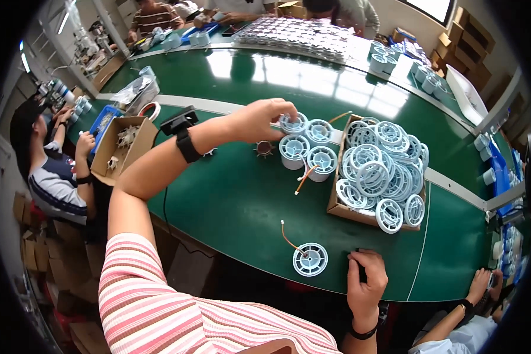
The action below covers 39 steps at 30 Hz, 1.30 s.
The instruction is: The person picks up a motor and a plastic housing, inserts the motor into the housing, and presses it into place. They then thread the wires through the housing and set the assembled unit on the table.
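Observation:
My left hand [264, 117] reaches out over the green table and grips the rim of a round white plastic housing [293, 123] at the far end of a cluster of three more housings [308, 148]. My right hand [366, 276] rests at the table's near edge, fingers curled on the surface beside a single white round housing [310, 259] with an orange wire. A small brown toothed rotor [264, 148] lies just left of the cluster.
A cardboard box [340, 203] piled with white grille covers sits right of the cluster. Another cardboard box [115, 147] with parts stands at left. Other people work at left, at the far side and at lower right. Stacked parts [295, 32] line the far table.

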Available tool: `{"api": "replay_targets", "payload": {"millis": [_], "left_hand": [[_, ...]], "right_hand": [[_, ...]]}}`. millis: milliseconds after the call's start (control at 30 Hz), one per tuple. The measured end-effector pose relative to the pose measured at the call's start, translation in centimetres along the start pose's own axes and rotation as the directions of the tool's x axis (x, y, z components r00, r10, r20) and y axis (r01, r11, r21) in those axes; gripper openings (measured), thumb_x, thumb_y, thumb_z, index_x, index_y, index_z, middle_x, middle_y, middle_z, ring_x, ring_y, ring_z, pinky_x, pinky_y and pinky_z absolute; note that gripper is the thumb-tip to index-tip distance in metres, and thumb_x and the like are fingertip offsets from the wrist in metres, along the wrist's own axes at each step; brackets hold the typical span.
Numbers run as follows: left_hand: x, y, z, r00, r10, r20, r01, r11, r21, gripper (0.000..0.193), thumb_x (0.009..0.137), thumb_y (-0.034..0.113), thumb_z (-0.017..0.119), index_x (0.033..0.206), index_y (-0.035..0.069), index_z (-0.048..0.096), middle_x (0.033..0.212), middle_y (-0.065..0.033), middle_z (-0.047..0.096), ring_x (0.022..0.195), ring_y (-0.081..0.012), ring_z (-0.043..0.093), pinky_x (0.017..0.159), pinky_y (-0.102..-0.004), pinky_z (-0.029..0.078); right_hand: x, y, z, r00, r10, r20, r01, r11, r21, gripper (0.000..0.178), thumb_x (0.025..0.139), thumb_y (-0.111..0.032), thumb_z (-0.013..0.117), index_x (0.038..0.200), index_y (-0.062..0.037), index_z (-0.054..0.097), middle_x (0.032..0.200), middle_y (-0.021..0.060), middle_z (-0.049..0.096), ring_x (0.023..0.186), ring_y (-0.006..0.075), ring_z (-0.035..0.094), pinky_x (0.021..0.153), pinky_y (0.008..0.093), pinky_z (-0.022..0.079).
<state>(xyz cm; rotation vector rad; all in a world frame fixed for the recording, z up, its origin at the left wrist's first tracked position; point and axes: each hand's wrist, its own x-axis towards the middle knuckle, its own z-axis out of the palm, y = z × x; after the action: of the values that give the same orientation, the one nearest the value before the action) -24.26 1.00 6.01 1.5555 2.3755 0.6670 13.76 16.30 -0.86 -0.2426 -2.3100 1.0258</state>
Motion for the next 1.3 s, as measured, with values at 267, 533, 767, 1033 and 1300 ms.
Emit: {"api": "replay_targets", "payload": {"millis": [267, 533, 767, 1033, 1300], "left_hand": [[-7.0, 0.7, -2.3, 0.988, 0.131, -0.079, -0.148, 0.951, -0.273, 0.032, 0.087, 0.003, 0.066, 0.118, 0.009, 0.068, 0.128, -0.0118, 0.062, 0.111, -0.023, 0.065, 0.096, -0.0355, 0.053], [-12.4, -1.4, -1.2, 0.975, -0.062, -0.212, 0.116, 0.96, 0.255, 0.028, 0.088, 0.007, 0.067, 0.117, 0.008, 0.068, 0.13, -0.0108, 0.061, 0.107, -0.0314, 0.065, 0.091, -0.037, 0.055], [-8.8, -0.2, 3.6, 0.982, 0.064, -0.179, -0.026, 0.978, 0.209, 0.04, 0.089, 0.007, 0.071, 0.127, 0.004, 0.062, 0.124, -0.0104, 0.06, 0.103, -0.0298, 0.066, 0.087, -0.0387, 0.055], [-9.7, 0.2, 3.6, 0.982, -0.071, -0.172, 0.066, 0.997, -0.037, 0.034, 0.088, 0.003, 0.072, 0.12, 0.001, 0.063, 0.118, -0.0089, 0.059, 0.083, -0.015, 0.063, 0.073, -0.0287, 0.051], [-14.1, 4.3, 3.4, 0.906, -0.359, -0.226, 0.233, 0.866, -0.443, 0.017, 0.09, 0.0, 0.07, 0.104, -0.002, 0.063, 0.103, -0.0064, 0.066, 0.065, -0.0067, 0.061, 0.057, -0.0212, 0.048]], "right_hand": [[-0.5, -0.2, 0.1, 0.999, -0.03, 0.024, 0.032, 0.997, -0.073, 0.019, 0.08, 0.008, 0.068, 0.098, 0.0012, 0.068, 0.094, 0.0175, 0.068, 0.094, 0.0364, 0.066, 0.083, 0.0417, 0.052], [-0.6, -0.2, -0.1, 0.999, -0.046, 0.027, 0.049, 0.989, -0.142, 0.017, 0.081, 0.006, 0.069, 0.098, 0.0012, 0.068, 0.097, 0.0178, 0.067, 0.095, 0.0359, 0.064, 0.083, 0.0421, 0.051], [-0.2, -1.3, -0.3, 0.991, -0.039, 0.129, 0.067, 0.974, -0.216, 0.021, 0.08, 0.002, 0.071, 0.101, -0.0001, 0.068, 0.102, 0.0166, 0.065, 0.097, 0.0345, 0.062, 0.084, 0.0402, 0.05], [0.4, -5.8, 3.0, 0.997, -0.019, 0.078, 0.015, 0.999, 0.051, 0.059, 0.072, -0.001, 0.082, 0.127, -0.0059, 0.06, 0.118, 0.0172, 0.06, 0.104, 0.036, 0.061, 0.087, 0.0407, 0.052], [2.0, -4.4, 3.7, 0.981, -0.044, 0.187, 0.053, 0.998, -0.046, 0.067, 0.07, -0.003, 0.086, 0.13, -0.0066, 0.058, 0.129, 0.0196, 0.057, 0.113, 0.0377, 0.06, 0.091, 0.0422, 0.052]]}}
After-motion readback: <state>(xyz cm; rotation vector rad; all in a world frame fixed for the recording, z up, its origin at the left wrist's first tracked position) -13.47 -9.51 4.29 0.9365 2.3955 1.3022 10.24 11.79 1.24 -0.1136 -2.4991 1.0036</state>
